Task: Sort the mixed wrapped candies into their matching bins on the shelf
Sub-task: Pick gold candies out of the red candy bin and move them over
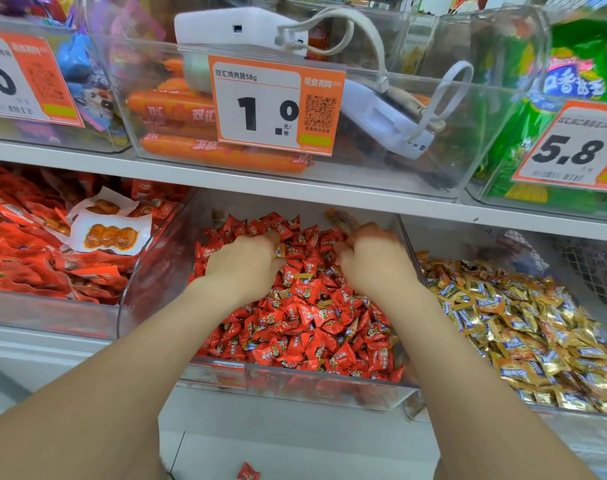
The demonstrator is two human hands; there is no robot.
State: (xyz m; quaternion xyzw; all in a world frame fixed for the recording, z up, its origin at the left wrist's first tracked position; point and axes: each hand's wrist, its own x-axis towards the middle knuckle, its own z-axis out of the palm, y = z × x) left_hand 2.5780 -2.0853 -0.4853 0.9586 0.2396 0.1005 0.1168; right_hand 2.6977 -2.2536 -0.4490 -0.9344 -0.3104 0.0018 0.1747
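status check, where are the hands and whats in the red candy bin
Left hand and right hand both dug into red candy bin, fingers buried. Gold candies mixed among red. Gold candy bin adjacent right. Nothing blocking.

Red wrapped candies (pixel 305 320) heaped in the clear middle bin (pixel 295 382) on lower shelf, w/ a few gold strays mixed in (mostly near the back). Gold-and-blue candies (pixel 524 327) fill right bin (pixel 411 407), just beside. One red candy (pixel 248 472) lies on floor below.
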